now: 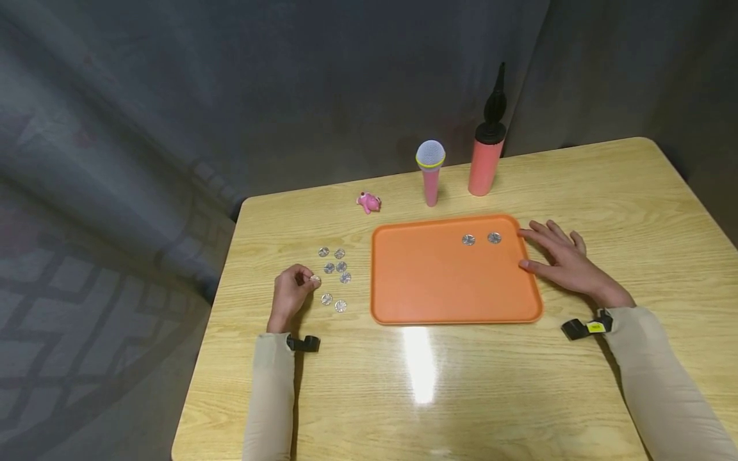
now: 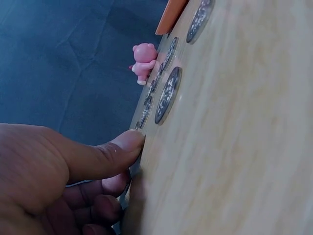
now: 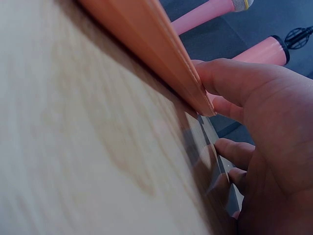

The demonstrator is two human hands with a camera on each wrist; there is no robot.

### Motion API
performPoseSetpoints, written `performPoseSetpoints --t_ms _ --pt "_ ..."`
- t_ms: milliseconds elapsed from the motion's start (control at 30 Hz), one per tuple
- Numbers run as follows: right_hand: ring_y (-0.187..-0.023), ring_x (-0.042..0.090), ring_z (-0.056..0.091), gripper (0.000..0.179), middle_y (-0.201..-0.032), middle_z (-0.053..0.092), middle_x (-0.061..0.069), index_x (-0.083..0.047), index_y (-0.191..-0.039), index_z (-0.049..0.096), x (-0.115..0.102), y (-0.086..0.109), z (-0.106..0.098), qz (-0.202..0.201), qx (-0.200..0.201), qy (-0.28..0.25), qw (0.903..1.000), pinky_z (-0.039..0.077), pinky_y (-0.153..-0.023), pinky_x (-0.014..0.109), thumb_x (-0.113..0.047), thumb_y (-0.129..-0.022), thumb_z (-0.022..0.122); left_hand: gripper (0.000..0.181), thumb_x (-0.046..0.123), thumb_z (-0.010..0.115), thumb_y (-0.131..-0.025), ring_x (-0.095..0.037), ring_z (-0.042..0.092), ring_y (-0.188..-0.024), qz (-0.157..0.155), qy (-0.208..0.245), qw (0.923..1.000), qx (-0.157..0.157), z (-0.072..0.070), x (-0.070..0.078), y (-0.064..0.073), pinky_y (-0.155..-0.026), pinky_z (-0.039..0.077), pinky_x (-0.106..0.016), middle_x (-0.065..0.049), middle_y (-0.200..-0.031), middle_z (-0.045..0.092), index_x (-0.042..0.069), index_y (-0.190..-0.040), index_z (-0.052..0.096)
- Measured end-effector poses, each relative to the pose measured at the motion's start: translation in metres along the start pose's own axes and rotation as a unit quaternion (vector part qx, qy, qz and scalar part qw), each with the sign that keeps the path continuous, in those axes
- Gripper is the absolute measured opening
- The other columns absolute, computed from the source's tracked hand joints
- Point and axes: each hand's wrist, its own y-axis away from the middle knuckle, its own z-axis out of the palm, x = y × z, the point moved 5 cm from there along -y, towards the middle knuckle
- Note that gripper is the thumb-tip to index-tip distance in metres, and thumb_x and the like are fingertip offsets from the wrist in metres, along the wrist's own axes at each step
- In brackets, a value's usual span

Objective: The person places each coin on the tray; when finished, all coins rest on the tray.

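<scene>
At the left of the table, my left hand [image 1: 291, 296] pinches a coin [image 1: 315, 280] between thumb and fingers, low over the wood. In the left wrist view the thumb [image 2: 124, 144] is down by the tabletop and the pinched coin is hidden. Several silver coins [image 1: 341, 267] lie flat just right of that hand. Two more coins [image 1: 468, 240] sit in the orange tray [image 1: 444, 282], near its far right corner. My right hand [image 1: 567, 264] rests at the tray's right rim, fingers spread, thumb and forefinger touching the edge.
Behind the tray a toy microphone [image 1: 431, 179] and a pink pump with a black top [image 1: 484, 163] stand upright. A small pink figurine [image 1: 369, 202] is near the table's back edge. Dark grey curtain [image 1: 346, 83] hangs behind the wooden table [image 1: 490, 390].
</scene>
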Motion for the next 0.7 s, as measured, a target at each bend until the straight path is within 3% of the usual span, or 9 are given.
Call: performPoseSetpoints --t_ms 467,700 --pt "-0.154 0.050 -0.004 0.069 -0.163 0.017 0.030 -0.013 -0.156 0.034 0.0001 0.0010 0.0000 -0.012 0.002 -0.004 0.9999 -0.018 -0.114 0.071 -0.028 -0.096 0.066 0.008 -0.002 0.070 -0.089 -0.010 0.055 -0.072 -0.021 0.036 0.9990 -0.014 -0.0070 -0.0055 -0.0026 -0.062 0.044 -0.017 -0.020 -0.091 0.071 -0.005 -0.096 0.073" --pt "-0.155 0.048 -0.003 0.070 -0.164 0.017 0.029 -0.013 -0.155 0.036 0.0003 0.0008 0.0003 0.001 -0.001 -0.003 1.0000 -0.017 -0.116 0.068 -0.028 -0.094 0.068 0.010 -0.004 0.069 -0.088 -0.006 0.054 -0.069 -0.054 0.074 0.9957 -0.011 -0.0091 -0.0100 -0.0028 -0.058 0.044 -0.016 -0.011 -0.083 0.069 -0.008 -0.096 0.072"
